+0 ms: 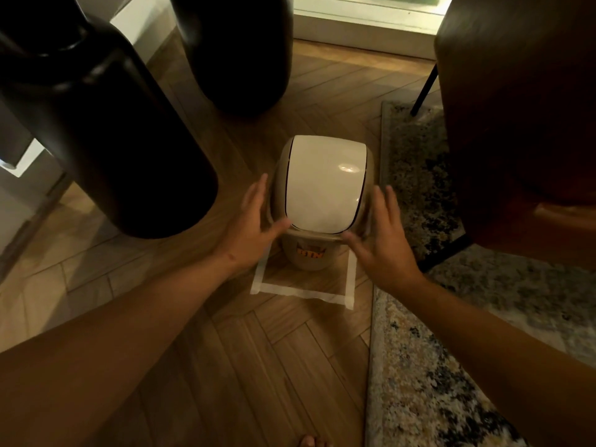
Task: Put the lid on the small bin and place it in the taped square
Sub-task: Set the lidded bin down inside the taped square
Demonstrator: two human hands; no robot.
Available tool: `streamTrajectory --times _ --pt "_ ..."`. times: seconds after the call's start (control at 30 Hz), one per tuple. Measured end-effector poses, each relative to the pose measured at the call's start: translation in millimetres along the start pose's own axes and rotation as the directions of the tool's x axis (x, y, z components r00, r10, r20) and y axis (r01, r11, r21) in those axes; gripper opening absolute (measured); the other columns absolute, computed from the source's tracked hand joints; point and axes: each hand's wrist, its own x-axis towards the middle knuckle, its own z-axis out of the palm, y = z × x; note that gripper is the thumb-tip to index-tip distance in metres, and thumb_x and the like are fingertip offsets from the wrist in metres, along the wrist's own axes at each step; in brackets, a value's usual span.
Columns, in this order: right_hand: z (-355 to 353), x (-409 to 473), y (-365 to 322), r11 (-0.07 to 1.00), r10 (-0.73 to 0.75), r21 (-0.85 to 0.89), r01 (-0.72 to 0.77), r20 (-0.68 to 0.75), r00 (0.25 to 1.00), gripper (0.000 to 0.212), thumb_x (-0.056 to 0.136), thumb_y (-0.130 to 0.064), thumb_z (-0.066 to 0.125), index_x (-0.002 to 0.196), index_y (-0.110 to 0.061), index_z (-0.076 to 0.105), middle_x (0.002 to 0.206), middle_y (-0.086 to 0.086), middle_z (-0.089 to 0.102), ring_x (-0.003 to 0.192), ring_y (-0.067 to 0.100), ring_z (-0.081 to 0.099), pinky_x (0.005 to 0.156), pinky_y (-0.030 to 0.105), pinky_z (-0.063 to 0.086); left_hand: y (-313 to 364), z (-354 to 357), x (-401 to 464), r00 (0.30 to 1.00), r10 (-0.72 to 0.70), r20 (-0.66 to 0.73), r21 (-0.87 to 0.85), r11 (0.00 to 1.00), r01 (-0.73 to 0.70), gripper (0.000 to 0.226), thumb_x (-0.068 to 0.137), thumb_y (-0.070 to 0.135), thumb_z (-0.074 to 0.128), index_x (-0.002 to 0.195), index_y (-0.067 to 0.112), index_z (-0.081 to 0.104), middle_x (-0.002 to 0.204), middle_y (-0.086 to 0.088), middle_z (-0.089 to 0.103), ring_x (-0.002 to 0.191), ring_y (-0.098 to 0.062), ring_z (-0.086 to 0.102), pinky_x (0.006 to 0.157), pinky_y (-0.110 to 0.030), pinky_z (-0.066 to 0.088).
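Bin [308, 253] upright on the floor [225, 350] inside the tape square [303, 293], lid [322, 185] on top. Left hand [250, 230] and right hand [383, 240] flanking the lid, fingers spread, grip open, holding nothing; contact with the lid unclear.

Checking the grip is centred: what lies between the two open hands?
In the head view, the small bin with its lid on lies between the left hand and the right hand, within the taped square.
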Motion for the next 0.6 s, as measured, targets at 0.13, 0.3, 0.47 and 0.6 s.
streamTrajectory --times 0.13,0.3,0.47,0.6 --pt "-2.3 4.4 -0.9 0.958 -0.175 -0.207 0.200 0.130 0.976 0.115 0.088 -0.044 0.078 0.165 -0.030 -0.006 0.172 -0.002 -0.020 0.160 0.027 0.001 0.118 0.045 0.028 2.4 -3.3 0.4 0.977 0.177 0.120 0.181 0.964 -0.197 0.117 0.082 0.036 0.083 0.163 0.036 -0.001 0.172 0.004 0.005 0.152 -0.007 0.008 0.122 -0.034 0.016" --pt "-2.4 6.0 4.4 0.943 -0.202 -0.249 0.220 0.098 0.975 0.110 0.090 -0.028 0.080 0.165 -0.023 0.001 0.174 0.003 -0.012 0.159 0.032 0.012 0.108 0.047 0.044 3.7 -6.6 0.8 0.975 0.192 0.114 0.209 0.954 -0.213 0.111 0.085 0.026 0.082 0.164 0.032 0.004 0.172 0.003 0.010 0.154 -0.012 0.012 0.119 -0.027 0.012" --pt "-0.1 5.1 6.1 0.937 -0.201 -0.272 0.218 0.091 0.975 0.107 0.090 -0.028 0.080 0.165 -0.018 0.004 0.174 0.002 -0.010 0.158 0.030 0.014 0.104 0.037 0.037 4.9 -8.4 2.1 0.972 0.205 0.115 0.178 0.958 -0.223 0.109 0.085 0.025 0.082 0.165 0.028 0.009 0.171 0.002 0.013 0.156 -0.015 0.016 0.123 -0.031 0.018" --pt "-0.9 4.9 4.4 0.935 -0.201 -0.281 0.218 0.087 0.976 0.106 0.090 -0.027 0.080 0.165 -0.014 0.006 0.174 0.005 -0.009 0.158 0.030 0.014 0.108 0.043 0.043 4.3 -9.7 3.6 0.969 0.212 0.125 0.200 0.952 -0.234 0.108 0.085 0.026 0.082 0.165 0.027 0.009 0.171 0.001 0.014 0.156 -0.016 0.016 0.124 -0.033 0.018"
